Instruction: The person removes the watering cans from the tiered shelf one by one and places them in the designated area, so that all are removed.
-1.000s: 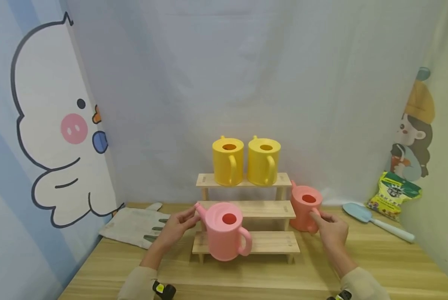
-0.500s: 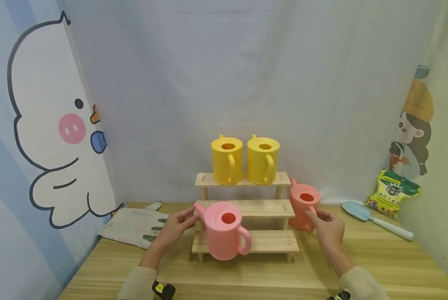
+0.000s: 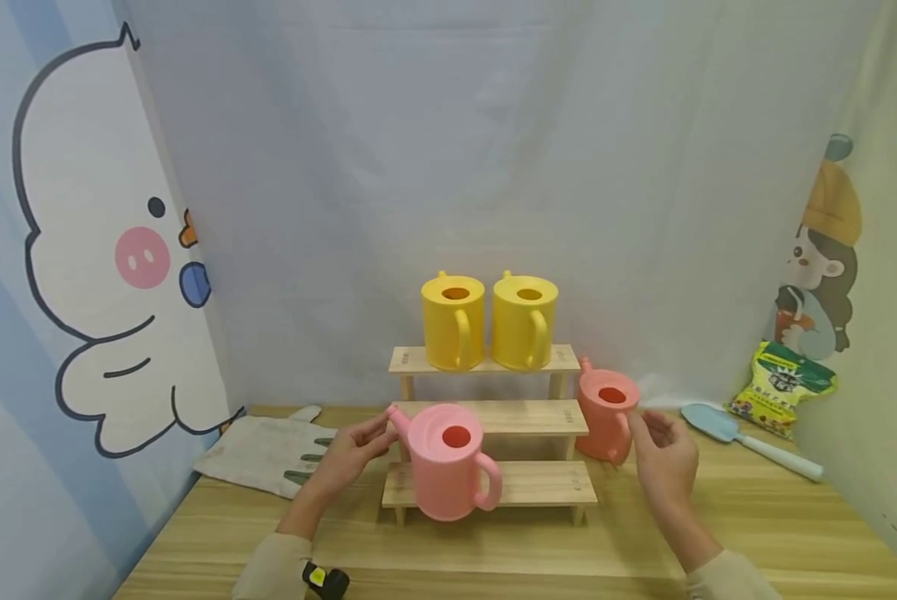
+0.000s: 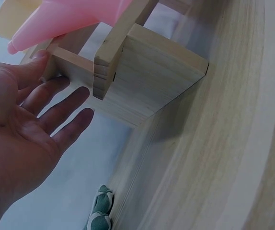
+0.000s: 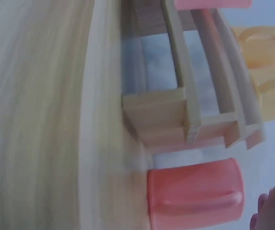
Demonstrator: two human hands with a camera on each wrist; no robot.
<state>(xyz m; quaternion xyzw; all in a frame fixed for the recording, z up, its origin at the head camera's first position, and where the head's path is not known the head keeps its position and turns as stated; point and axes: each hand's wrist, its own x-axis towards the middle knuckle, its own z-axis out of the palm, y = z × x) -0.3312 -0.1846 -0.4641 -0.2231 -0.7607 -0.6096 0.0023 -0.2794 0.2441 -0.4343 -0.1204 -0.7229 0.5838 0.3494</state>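
Two yellow watering cans (image 3: 443, 333) (image 3: 519, 333) stand on the top step of a wooden three-step shelf (image 3: 549, 483). A pink watering can (image 3: 443, 475) is at the lowest step, its spout pointing left. My left hand (image 3: 349, 454) is beside that spout; the left wrist view has its thumb tip at the end of a shelf board and the other fingers loosely extended. To the right of the shelf, a coral watering can (image 3: 598, 425) stands on the table, handle towards me. My right hand (image 3: 668, 458) is just right of that handle, fingers loosely bent and holding nothing.
A cloth glove (image 3: 257, 454) with green marks lies left of the shelf. At the right lie a light blue trowel (image 3: 752, 440) and a green and yellow packet (image 3: 782, 387). A grey curtain (image 3: 448, 167) hangs behind the wooden table (image 3: 493, 550).
My right hand has let go of the coral watering can's handle and moved slightly right of it. The left hand and the pink can have kept their places.
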